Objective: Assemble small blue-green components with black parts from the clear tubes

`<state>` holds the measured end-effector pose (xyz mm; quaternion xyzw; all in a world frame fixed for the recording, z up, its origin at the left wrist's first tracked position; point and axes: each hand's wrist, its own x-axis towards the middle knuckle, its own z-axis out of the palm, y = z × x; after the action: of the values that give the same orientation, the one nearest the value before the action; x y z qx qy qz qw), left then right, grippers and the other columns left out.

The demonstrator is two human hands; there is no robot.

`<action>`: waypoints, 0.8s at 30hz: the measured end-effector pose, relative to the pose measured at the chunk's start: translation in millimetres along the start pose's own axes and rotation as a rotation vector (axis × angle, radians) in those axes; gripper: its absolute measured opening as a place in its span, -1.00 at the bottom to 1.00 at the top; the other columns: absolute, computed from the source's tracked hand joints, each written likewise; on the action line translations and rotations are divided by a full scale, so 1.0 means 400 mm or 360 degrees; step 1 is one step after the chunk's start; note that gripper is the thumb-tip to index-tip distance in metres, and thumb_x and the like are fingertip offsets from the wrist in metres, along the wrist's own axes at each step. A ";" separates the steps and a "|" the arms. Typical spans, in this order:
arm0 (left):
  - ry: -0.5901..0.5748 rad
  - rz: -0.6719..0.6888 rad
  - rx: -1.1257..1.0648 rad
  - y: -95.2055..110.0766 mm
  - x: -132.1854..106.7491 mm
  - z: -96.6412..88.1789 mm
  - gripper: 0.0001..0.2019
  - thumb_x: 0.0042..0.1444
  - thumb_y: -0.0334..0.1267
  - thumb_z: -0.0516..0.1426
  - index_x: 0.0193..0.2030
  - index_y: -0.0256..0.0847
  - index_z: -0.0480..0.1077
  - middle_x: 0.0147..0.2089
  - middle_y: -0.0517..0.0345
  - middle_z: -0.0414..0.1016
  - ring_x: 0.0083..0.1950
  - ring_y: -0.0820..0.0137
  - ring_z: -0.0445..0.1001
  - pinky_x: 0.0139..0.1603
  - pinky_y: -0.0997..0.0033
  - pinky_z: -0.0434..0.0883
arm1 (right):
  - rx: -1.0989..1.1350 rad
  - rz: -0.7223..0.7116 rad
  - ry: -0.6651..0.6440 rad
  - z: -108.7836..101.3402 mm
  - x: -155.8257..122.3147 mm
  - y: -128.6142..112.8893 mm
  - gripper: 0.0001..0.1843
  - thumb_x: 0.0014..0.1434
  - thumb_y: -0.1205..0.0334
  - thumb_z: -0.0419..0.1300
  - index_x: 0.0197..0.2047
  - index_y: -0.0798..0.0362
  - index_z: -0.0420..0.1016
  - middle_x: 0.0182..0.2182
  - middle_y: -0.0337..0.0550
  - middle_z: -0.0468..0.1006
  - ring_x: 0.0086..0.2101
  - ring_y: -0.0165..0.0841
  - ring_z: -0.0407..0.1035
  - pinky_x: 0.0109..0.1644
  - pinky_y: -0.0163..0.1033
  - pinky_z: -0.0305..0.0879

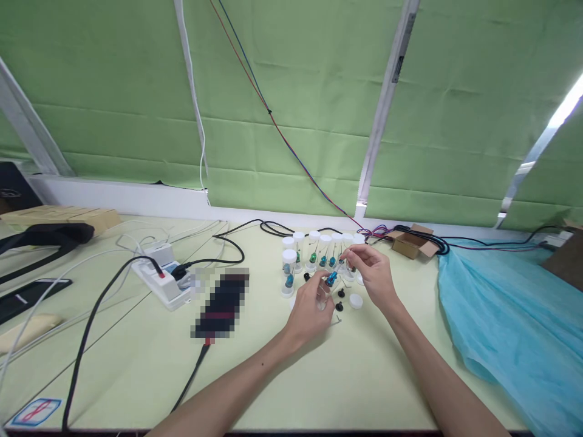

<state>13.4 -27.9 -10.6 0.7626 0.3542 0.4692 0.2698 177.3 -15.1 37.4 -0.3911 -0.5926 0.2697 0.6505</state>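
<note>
My left hand (313, 306) is closed around a small blue metal part (331, 278) that shows at its fingertips; something clear, perhaps a tube, shows partly below it. My right hand (371, 273) is raised just to the right, thumb and fingers pinched together on something too thin to make out. Behind both hands stand several clear tubes with white caps (314, 235), holding blue or green metal parts. One capped tube (288, 285) stands left of my left hand. Between the hands lie small black pieces (339, 307), and a loose white cap (356, 301) rests beside them.
A white power strip (166, 285) with plugs and cables lies to the left, with a blurred-out dark device (223, 306) near it. At the right are an open cardboard box (412, 243), coiled black cables and a blue sheet (487, 315). A black phone (27, 297) lies far left.
</note>
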 end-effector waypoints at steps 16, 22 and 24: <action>-0.0019 0.0015 0.0008 -0.010 -0.005 0.006 -0.57 0.02 -0.42 0.06 0.08 -0.18 0.24 -0.32 0.18 0.40 -0.33 0.39 0.39 -0.25 0.40 0.34 | -0.0015 0.0000 0.0190 0.025 -0.018 0.012 -0.77 0.12 0.09 0.24 -0.29 0.10 0.50 -0.42 -0.11 0.58 -0.47 -0.38 0.35 -0.36 -0.24 0.32; -0.0028 0.0004 0.0016 -0.008 -0.005 0.007 -0.56 0.01 -0.43 0.05 0.08 -0.19 0.24 -0.33 0.17 0.40 -0.33 0.40 0.39 -0.24 0.40 0.34 | 0.0003 -0.0008 0.0230 0.031 -0.022 0.014 -0.81 0.12 0.14 0.25 -0.28 0.10 0.50 -0.42 -0.12 0.58 -0.45 -0.38 0.37 -0.36 -0.25 0.32; -0.0029 0.0002 0.0012 -0.008 -0.005 0.006 -0.56 0.01 -0.43 0.06 0.09 -0.19 0.24 -0.32 0.17 0.40 -0.33 0.40 0.39 -0.24 0.40 0.35 | -0.0005 -0.0024 0.0247 0.032 -0.024 0.016 -0.82 0.12 0.15 0.25 -0.28 0.11 0.50 -0.43 -0.13 0.57 -0.43 -0.37 0.38 -0.35 -0.25 0.34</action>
<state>14.2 -27.8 -15.1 0.7681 0.3528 0.4611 0.2699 164.0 -17.0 26.7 -0.4074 -0.5438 0.2329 0.6958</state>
